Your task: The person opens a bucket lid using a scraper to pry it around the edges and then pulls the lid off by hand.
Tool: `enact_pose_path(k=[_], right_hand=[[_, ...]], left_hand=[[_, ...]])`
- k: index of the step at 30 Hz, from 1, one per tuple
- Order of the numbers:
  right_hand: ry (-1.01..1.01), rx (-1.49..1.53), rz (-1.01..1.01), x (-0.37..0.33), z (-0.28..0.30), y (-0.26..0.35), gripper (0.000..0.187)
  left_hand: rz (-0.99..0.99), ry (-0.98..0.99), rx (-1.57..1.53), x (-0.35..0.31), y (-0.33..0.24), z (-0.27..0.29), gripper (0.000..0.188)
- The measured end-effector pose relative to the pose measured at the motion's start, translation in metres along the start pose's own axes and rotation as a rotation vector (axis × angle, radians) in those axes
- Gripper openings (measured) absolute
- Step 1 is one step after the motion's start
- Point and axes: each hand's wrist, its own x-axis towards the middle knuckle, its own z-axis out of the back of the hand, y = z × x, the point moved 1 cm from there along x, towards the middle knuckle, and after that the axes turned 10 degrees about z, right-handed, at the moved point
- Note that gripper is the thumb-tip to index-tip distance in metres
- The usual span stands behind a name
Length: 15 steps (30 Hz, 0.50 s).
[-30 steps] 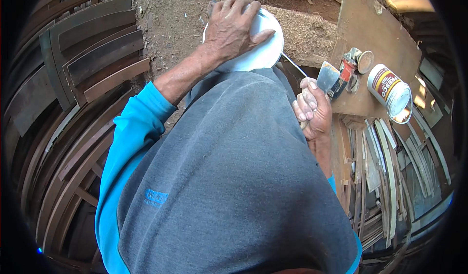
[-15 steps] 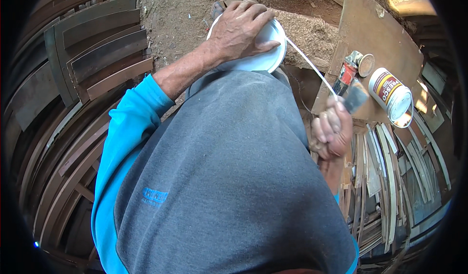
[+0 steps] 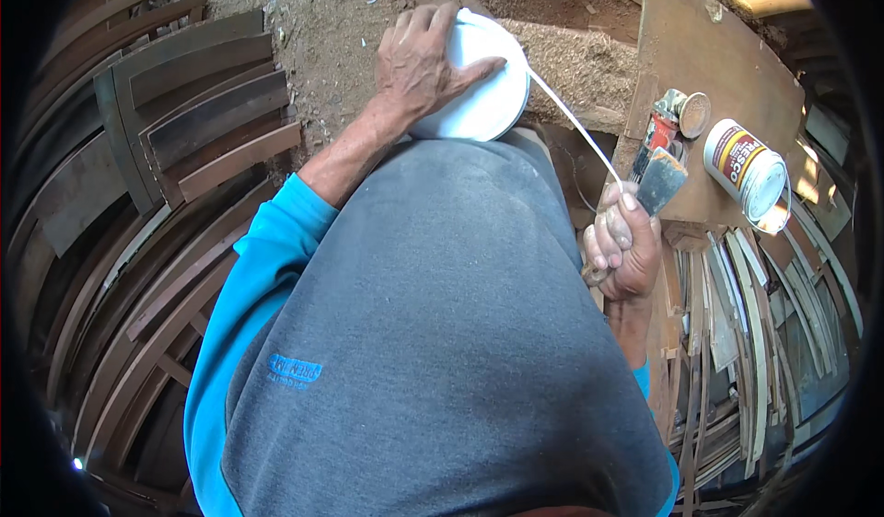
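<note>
Left hand point(image 3: 425, 66) is spread wide over the top of a white tub point(image 3: 479, 80), fingers draped across the lid side and thumb hooked round the rim; so it's clamped down on it, palm flat; the tub sits out in front, just past the grey-shirted belly. Right hand point(image 3: 622, 245) is closed in a fist round the handle of a putty knife point(image 3: 658, 181), blade poking up toward the board; a long white string of glue point(image 3: 571, 121) stretches from the tub's rim down to that blade, so the two hands are linked by the goo but well apart.

My take: the tub looks like light, thin plastic, probably slick where glue has smeared; grabbing it by the rim with a wide grip seems the safe bet; squeeze too hard and it'd likely flex. The glue looks thick and stringy, so messy.

Further out: a brown board point(image 3: 709, 66) on the right with a tipped-over can point(image 3: 746, 167) and a small jar point(image 3: 692, 114); curved wooden slats point(image 3: 203, 121) stacked on the left; sawdust point(image 3: 322, 20) on the ground.
</note>
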Motion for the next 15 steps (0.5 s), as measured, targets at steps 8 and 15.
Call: enact_pose_path(k=[8,15], right_hand=[[-0.053,-0.127,-0.059,-0.026,-0.001,0.018,0.023],[-0.125,-0.185,-0.059,-0.058,-0.001,0.025,0.024]], left_hand=[[-0.291,0.106,-0.024,0.013,-0.002,0.006,0.085],[-0.314,0.116,-0.022,0.011,-0.006,0.007,0.086]])
